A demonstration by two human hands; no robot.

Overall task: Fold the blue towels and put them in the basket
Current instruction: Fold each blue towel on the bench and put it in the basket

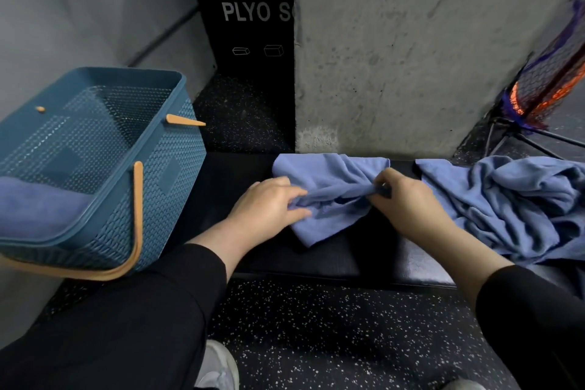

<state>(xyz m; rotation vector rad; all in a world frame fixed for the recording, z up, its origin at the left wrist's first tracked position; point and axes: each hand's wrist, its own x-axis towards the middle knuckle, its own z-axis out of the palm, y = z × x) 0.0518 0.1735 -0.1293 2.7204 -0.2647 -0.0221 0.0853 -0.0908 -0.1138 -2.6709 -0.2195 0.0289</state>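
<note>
Crumpled blue cloth towel [329, 190] in front of me, soft periwinkle fabric, bunched into ridges across its middle, 1 corner hanging toward me at the lower edge. It lies on a black padded bench [316, 256], up against the grey concrete pillar [411, 57].

My left hand [269, 206] sits on the towel's left side, fingers curled and pinching a gathered fold. My right hand [408, 199] grips the bunched fabric at the towel's right side, thumb and fingers closed on it. The towel stretches between the 2 hands.

Just right of my right hand, a loose heap of the same blue towelling [512, 209] spreads over the bench end; I cannot tell how many towels are in it.

At my left, 1 teal woven-pattern plastic basket [164, 174] with tan handles stands on the bench, well apart from the towel I hold. Inside it, 1 folded blue towel [41, 206] lies flat at the near end.

Count: 1 towel in hand, 1 in basket, 1 heap, 1 basket.
</note>
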